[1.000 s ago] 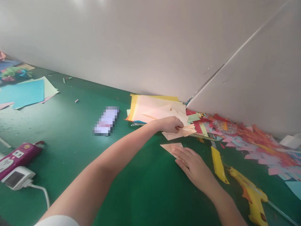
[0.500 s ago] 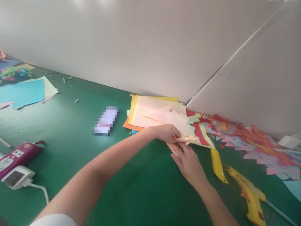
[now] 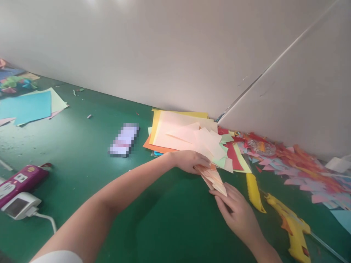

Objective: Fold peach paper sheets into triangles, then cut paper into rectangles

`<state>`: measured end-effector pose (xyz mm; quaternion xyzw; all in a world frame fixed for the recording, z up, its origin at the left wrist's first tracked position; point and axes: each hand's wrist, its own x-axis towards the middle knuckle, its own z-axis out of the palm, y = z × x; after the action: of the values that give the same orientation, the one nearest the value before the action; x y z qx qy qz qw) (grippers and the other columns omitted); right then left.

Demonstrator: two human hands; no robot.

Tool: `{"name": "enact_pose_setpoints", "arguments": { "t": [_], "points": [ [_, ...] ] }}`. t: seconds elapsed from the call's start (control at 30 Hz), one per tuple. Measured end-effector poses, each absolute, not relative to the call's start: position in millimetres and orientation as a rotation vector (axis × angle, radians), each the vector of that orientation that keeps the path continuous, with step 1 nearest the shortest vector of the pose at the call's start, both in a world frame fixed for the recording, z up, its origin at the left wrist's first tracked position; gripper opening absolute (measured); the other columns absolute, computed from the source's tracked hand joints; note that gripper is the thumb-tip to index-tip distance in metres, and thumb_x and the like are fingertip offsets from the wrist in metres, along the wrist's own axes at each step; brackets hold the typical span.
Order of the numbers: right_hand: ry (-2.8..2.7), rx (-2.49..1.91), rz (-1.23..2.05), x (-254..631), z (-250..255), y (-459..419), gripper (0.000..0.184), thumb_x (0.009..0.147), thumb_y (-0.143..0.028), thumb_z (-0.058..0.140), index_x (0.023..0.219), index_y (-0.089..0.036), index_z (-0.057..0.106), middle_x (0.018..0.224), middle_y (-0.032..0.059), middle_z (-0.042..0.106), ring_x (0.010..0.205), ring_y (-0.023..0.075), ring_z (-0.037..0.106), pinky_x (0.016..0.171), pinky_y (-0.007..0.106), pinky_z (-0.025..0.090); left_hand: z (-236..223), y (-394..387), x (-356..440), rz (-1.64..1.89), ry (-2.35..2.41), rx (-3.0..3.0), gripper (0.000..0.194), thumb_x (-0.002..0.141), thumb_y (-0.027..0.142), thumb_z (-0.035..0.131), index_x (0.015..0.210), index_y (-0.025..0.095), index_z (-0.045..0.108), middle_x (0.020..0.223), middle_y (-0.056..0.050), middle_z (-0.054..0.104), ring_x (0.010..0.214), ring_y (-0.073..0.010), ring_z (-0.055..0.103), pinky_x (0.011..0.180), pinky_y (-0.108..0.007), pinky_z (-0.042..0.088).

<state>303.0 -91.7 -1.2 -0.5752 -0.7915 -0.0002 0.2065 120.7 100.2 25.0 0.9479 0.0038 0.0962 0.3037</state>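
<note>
Folded peach paper pieces (image 3: 214, 179) are held above the green bench (image 3: 164, 226). Their upper end is gripped by the left hand (image 3: 190, 162); their lower end is touched by the fingers of the right hand (image 3: 237, 206). Behind the left hand, loose pale sheets (image 3: 210, 140) are laid on a stack of coloured paper (image 3: 175, 126). To the right, a yellow serrated tool (image 3: 255, 193) and a yellow glue gun (image 3: 294, 226) are positioned near a pile of red and pink cut paper (image 3: 298, 164). To the left, a pixelated rectangular device (image 3: 124, 140), a purple power strip (image 3: 26, 182) and a blue sheet (image 3: 31, 107) are placed.
</note>
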Motion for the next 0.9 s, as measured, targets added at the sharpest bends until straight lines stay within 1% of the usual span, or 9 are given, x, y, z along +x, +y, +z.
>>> {"name": "enact_pose_setpoints", "arguments": {
  "t": [0.1,0.13,0.2,0.27,0.33,0.43,0.57,0.73,0.9],
  "points": [
    [-2.006,-1.593,-0.096,314.4,4.2,-98.2,0.02,0.086,-0.023,0.047,0.078,-0.023,0.066,0.082,0.006,0.068,0.086,0.0243,0.065,0.079,0.04,0.052,24.8,99.8,120.6,0.231,-0.008,2.569,0.039,0.071,0.003,0.052,0.106,0.017,0.06,0.121,-0.009,0.058,0.111,-0.021,0.054,0.092,-0.028,0.043],
    [-1.968,-1.608,-0.125,315.2,6.7,-97.9,0.02,0.087,-0.024,0.046,0.083,-0.022,0.065,0.085,0.0068,0.069,0.089,0.0251,0.064,0.081,0.04,0.051,24.1,99.4,121.0,0.227,-0.015,2.59,0.04,0.07,0.001,0.051,0.106,0.016,0.06,0.122,-0.009,0.058,0.112,-0.0211,0.053,0.092,-0.028,0.043],
    [-2.017,-1.659,-0.133,311.2,10.2,-94.3,0.029,0.089,-0.029,0.043,0.11,-0.021,0.061,0.113,0.0096,0.064,0.111,0.0285,0.056,0.091,0.044,0.047,21.9,98.5,121.9,0.247,-0.042,2.639,0.041,0.067,0.0,0.052,0.105,0.012,0.06,0.122,-0.013,0.057,0.114,-0.0231,0.051,0.095,-0.03,0.042],
    [-2.188,-1.716,-0.085,301.9,9.9,-88.6,0.05,0.092,-0.036,0.04,0.139,-0.02,0.037,0.141,0.0095,0.043,0.13,0.0298,0.038,0.1,0.048,0.04,19.1,97.6,122.1,0.297,-0.07,2.689,0.044,0.063,0.0,0.053,0.106,0.01,0.06,0.122,-0.015,0.057,0.114,-0.0256,0.05,0.098,-0.033,0.041],
    [-2.342,-1.704,-0.025,292.2,5.5,-83.3,0.061,0.092,-0.041,0.04,0.147,-0.022,0.019,0.148,0.0079,0.031,0.135,0.0282,0.03,0.103,0.048,0.038,16.8,97.1,121.0,0.351,-0.065,2.718,0.046,0.063,-0.001,0.053,0.108,0.01,0.06,0.123,-0.015,0.057,0.113,-0.0268,0.05,0.1,-0.037,0.04],
    [-2.394,-1.709,0.041,285.8,-3.3,-78.7,0.063,0.094,-0.04,0.038,0.148,-0.024,0.01,0.149,0.0066,0.03,0.134,0.0253,0.031,0.102,0.044,0.04,15.4,97.4,117.7,0.404,-0.004,2.718,0.05,0.068,-0.004,0.048,0.115,0.01,0.057,0.125,-0.014,0.056,0.115,-0.0258,0.049,0.099,-0.038,0.04],
    [-2.362,-1.674,0.049,293.0,-9.2,-74.4,0.055,0.096,-0.027,0.033,0.148,-0.028,0.013,0.148,0.0043,0.033,0.132,0.0225,0.036,0.098,0.039,0.046,15.5,98.7,115.5,0.348,0.014,2.693,0.053,0.072,-0.009,0.041,0.12,0.009,0.053,0.126,-0.014,0.057,0.122,-0.0219,0.046,0.101,-0.035,0.04],
    [-2.373,-1.53,-0.062,303.1,-12.4,-65.1,0.053,0.093,-0.015,0.032,0.144,-0.028,0.027,0.139,0.0041,0.047,0.125,0.0233,0.045,0.096,0.043,0.046,9.5,96.9,117.2,0.25,0.109,2.685,0.052,0.08,-0.009,0.037,0.127,0.011,0.047,0.135,-0.013,0.049,0.125,-0.0195,0.046,0.1,-0.032,0.041],
    [-2.33,-1.551,-0.004,303.4,-14.2,-59.5,0.053,0.091,-0.012,0.034,0.14,-0.031,0.037,0.132,0.0019,0.055,0.108,0.0221,0.055,0.083,0.039,0.053,0.9,88.8,117.3,0.288,0.088,2.714,0.045,0.088,-0.002,0.036,0.128,0.014,0.047,0.139,-0.01,0.045,0.133,-0.0157,0.036,0.109,-0.03,0.031]
  ]
}}
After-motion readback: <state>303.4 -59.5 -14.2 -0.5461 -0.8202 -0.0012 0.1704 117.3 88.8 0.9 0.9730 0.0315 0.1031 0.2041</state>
